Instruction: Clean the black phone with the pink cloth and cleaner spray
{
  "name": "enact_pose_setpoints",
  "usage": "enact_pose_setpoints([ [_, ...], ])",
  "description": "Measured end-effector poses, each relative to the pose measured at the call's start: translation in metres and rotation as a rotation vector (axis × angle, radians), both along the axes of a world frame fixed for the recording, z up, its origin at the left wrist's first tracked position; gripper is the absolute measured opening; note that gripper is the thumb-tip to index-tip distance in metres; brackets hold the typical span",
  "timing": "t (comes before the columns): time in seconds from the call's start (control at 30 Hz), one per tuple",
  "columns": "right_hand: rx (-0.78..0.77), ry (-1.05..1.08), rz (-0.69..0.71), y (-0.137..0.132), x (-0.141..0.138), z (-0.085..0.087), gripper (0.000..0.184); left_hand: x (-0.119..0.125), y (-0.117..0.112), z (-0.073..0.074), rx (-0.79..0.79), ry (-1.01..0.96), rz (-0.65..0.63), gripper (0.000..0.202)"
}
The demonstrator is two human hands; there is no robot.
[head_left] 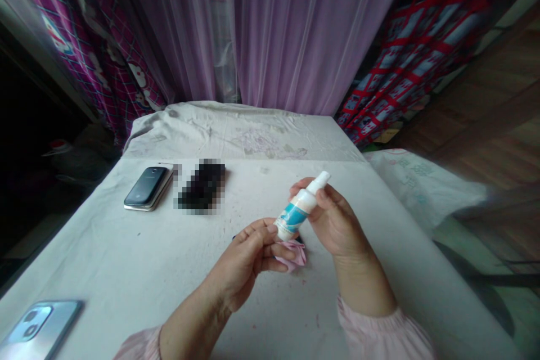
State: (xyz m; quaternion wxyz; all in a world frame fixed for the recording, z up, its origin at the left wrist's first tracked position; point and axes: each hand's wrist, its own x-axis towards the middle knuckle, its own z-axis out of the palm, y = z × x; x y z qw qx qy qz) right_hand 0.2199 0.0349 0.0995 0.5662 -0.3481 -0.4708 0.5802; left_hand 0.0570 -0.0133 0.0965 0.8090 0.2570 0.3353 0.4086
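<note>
A small white spray bottle [294, 215] with a blue label is held tilted above the table, its capped nozzle pointing up and to the right. The fingers of my left hand [253, 256] pinch its base. Around its neck, just under the cap, my right hand [335, 219] is closed. Below the bottle and partly behind my left fingers, a folded pink cloth [297, 253] shows. A dark edge of something peeks out beside the cloth, mostly hidden by my left hand.
On the white-covered table [177, 270], a dark phone [146, 187] lies on a paler one at the left. Next to it is a pixelated dark object [202, 185]. A light blue phone [42, 329] lies at the near left corner. Purple curtains [291, 34] hang behind.
</note>
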Motion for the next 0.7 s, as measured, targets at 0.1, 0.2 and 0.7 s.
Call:
enact_pose_setpoints([
  [0.1,0.002,0.006,0.021,-0.0004,0.0006,-0.0005,0.028,0.0,0.0001,-0.0007,-0.007,0.008,0.0,0.037],
  [0.2,-0.001,0.03,0.05,-0.0008,0.0014,-0.0009,0.028,0.0002,-0.0001,-0.0015,0.0,0.009,-0.002,0.037],
  [0.7,0.008,0.004,0.052,0.0002,0.0037,-0.0026,0.03,-0.0011,-0.0009,-0.0073,0.013,-0.04,-0.021,0.038],
])
